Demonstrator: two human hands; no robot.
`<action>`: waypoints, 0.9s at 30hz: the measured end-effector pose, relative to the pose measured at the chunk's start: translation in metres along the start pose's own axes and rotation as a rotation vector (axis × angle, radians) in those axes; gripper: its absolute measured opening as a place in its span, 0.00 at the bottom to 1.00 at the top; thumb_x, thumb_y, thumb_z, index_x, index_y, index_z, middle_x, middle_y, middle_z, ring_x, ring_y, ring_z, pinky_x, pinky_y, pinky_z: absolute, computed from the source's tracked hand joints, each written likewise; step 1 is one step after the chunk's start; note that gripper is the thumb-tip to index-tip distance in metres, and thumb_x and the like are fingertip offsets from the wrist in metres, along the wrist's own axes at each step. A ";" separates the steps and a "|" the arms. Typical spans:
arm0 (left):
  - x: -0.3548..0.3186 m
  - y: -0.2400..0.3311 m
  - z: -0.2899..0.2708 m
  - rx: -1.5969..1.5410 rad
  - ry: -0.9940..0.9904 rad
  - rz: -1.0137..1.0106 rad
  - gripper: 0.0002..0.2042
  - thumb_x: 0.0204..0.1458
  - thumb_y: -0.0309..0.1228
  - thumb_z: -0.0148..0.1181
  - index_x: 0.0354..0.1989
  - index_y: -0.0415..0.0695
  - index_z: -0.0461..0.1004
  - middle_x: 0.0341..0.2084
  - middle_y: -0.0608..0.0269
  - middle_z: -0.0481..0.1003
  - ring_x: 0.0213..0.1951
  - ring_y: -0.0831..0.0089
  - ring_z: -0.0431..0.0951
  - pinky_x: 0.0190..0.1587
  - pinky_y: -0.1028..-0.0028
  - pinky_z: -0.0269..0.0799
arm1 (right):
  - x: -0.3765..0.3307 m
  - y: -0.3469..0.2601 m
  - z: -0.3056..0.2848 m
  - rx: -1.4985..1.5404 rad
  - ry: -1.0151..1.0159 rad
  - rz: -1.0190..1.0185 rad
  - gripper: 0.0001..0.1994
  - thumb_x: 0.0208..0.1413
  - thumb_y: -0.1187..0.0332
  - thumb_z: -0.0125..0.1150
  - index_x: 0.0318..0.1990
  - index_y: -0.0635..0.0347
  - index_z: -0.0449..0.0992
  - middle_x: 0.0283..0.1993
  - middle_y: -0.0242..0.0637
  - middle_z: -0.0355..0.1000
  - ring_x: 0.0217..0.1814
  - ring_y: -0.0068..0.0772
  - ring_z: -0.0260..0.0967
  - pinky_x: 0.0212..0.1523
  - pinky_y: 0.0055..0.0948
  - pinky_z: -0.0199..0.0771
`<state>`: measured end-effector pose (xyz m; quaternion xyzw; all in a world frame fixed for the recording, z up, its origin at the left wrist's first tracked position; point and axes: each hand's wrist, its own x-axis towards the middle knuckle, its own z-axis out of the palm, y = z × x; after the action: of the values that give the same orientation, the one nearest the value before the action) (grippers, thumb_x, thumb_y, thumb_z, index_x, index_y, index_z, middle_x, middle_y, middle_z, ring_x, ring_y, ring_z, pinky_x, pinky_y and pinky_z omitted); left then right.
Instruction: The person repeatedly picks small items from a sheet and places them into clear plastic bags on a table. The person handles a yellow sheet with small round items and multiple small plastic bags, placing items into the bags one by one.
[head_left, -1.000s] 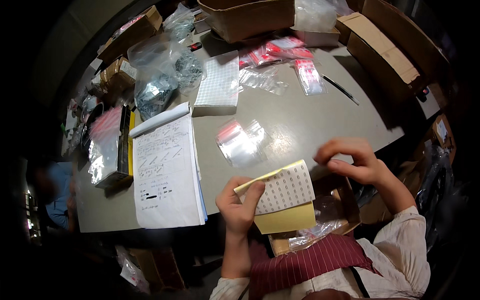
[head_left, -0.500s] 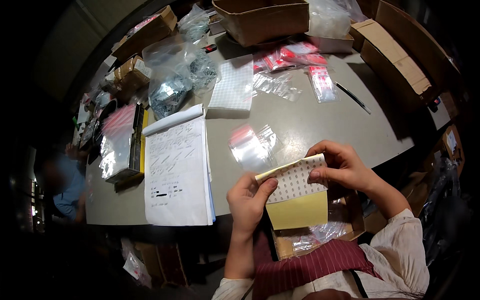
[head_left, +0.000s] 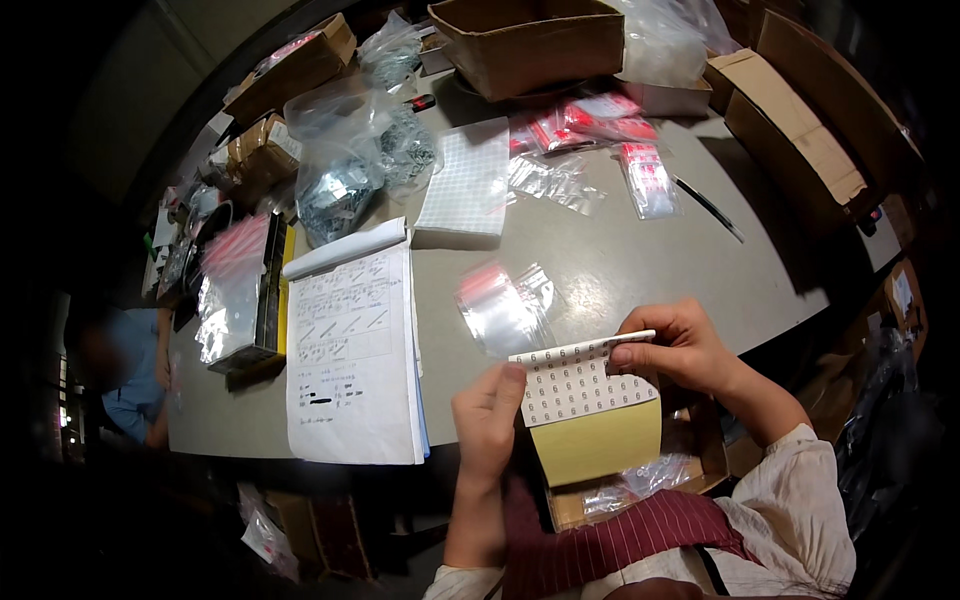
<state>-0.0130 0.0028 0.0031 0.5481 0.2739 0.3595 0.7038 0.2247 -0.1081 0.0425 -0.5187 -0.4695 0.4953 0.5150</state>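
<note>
Grey tabletop [head_left: 610, 255] — dim room [head_left: 150, 90] around

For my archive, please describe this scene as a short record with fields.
Left hand: grips left edge of white-and-yellow printed paper sheet
Right hand: grips the sheet's upper right part
Partly behind sheet: open brown cardboard box holding clear crumpled plastic
On grey table: white handwritten paper pad; flat clear plastic bags with red tops; slim black pen
</note>
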 end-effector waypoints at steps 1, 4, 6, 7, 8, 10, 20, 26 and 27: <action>0.001 0.006 0.003 -0.057 -0.025 -0.020 0.08 0.63 0.26 0.64 0.41 0.32 0.81 0.29 0.63 0.80 0.35 0.79 0.77 0.39 0.77 0.72 | 0.000 0.001 0.001 -0.009 -0.004 -0.009 0.08 0.65 0.71 0.65 0.43 0.68 0.82 0.35 0.33 0.80 0.38 0.17 0.75 0.39 0.22 0.76; 0.003 0.012 0.002 -0.070 -0.079 -0.039 0.07 0.60 0.23 0.66 0.43 0.32 0.80 0.30 0.62 0.81 0.34 0.78 0.78 0.38 0.77 0.73 | 0.000 0.008 0.007 -0.087 -0.088 0.031 0.10 0.67 0.68 0.63 0.42 0.69 0.82 0.35 0.32 0.80 0.35 0.16 0.72 0.37 0.20 0.74; 0.001 0.012 0.000 -0.049 -0.056 -0.026 0.07 0.59 0.23 0.67 0.41 0.31 0.80 0.30 0.62 0.81 0.33 0.79 0.78 0.37 0.78 0.73 | 0.001 0.007 0.009 -0.031 -0.168 0.133 0.13 0.70 0.65 0.60 0.42 0.68 0.81 0.33 0.29 0.78 0.35 0.14 0.70 0.35 0.20 0.72; 0.001 0.010 0.000 -0.057 -0.052 -0.006 0.06 0.58 0.23 0.68 0.39 0.32 0.80 0.30 0.62 0.82 0.32 0.80 0.78 0.35 0.79 0.73 | 0.002 0.011 0.007 0.022 -0.206 0.167 0.13 0.70 0.64 0.59 0.43 0.68 0.80 0.33 0.28 0.77 0.35 0.14 0.71 0.35 0.21 0.72; 0.000 0.009 0.000 -0.045 -0.028 0.014 0.06 0.58 0.23 0.68 0.38 0.32 0.80 0.30 0.62 0.82 0.31 0.80 0.78 0.34 0.79 0.73 | 0.005 0.015 0.004 0.076 -0.251 0.200 0.13 0.71 0.64 0.59 0.43 0.68 0.80 0.32 0.27 0.76 0.36 0.15 0.71 0.35 0.21 0.71; 0.000 0.006 0.005 -0.019 0.020 0.053 0.06 0.58 0.24 0.69 0.36 0.33 0.81 0.28 0.62 0.81 0.30 0.81 0.78 0.33 0.79 0.72 | 0.013 0.018 0.000 -0.225 -0.144 -0.016 0.12 0.68 0.63 0.61 0.45 0.66 0.78 0.35 0.33 0.77 0.36 0.21 0.74 0.36 0.26 0.74; 0.001 -0.009 0.009 0.385 0.112 0.253 0.06 0.56 0.26 0.71 0.33 0.37 0.81 0.20 0.63 0.79 0.24 0.84 0.73 0.28 0.77 0.69 | 0.033 -0.008 0.028 -1.105 -0.006 -0.663 0.16 0.44 0.74 0.66 0.43 0.60 0.70 0.41 0.42 0.69 0.45 0.50 0.70 0.48 0.41 0.70; 0.002 -0.012 0.006 0.410 0.084 0.264 0.06 0.56 0.26 0.71 0.34 0.37 0.81 0.20 0.63 0.78 0.24 0.83 0.73 0.27 0.77 0.69 | 0.034 -0.002 0.029 -1.162 -0.008 -0.679 0.19 0.43 0.73 0.65 0.45 0.62 0.72 0.41 0.42 0.70 0.44 0.48 0.71 0.50 0.41 0.71; 0.001 -0.012 0.005 0.391 0.088 0.260 0.06 0.56 0.26 0.70 0.34 0.37 0.81 0.21 0.63 0.78 0.24 0.83 0.73 0.28 0.77 0.69 | 0.034 -0.001 0.030 -1.190 0.010 -0.718 0.18 0.42 0.72 0.65 0.45 0.62 0.73 0.41 0.42 0.70 0.43 0.47 0.71 0.49 0.41 0.72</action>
<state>-0.0057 -0.0011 -0.0074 0.6883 0.2961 0.4107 0.5194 0.1972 -0.0725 0.0436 -0.5277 -0.8014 -0.0498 0.2773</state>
